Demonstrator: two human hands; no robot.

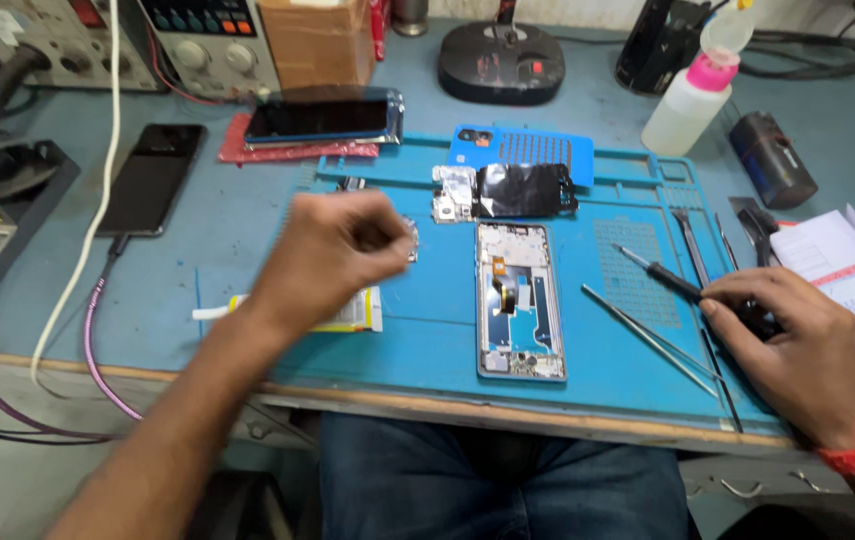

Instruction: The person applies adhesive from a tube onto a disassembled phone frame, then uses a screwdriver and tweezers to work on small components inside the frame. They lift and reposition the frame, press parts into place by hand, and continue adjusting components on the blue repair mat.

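Phone frame (519, 300) lies stripped, parts beside it; left hand (332, 250) clenched, contents unclear; right hand (792, 345) grasps screwdriver (662, 275); reassembly pending.

Motion blurs the left hand (332, 250), hiding whatever its fingers pinch

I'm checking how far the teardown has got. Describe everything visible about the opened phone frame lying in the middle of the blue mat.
The opened phone frame is a slim, upright rectangle with a pale, metallic-looking rim, lying flat and face up on the blue mat. Its inside is exposed: blue-tinted panels, a small orange flex strip near the upper middle, and dark component areas towards the bottom end. Neither hand touches it; the left hand hovers to its left, blurred, and the right hand rests on a screwdriver to its right.
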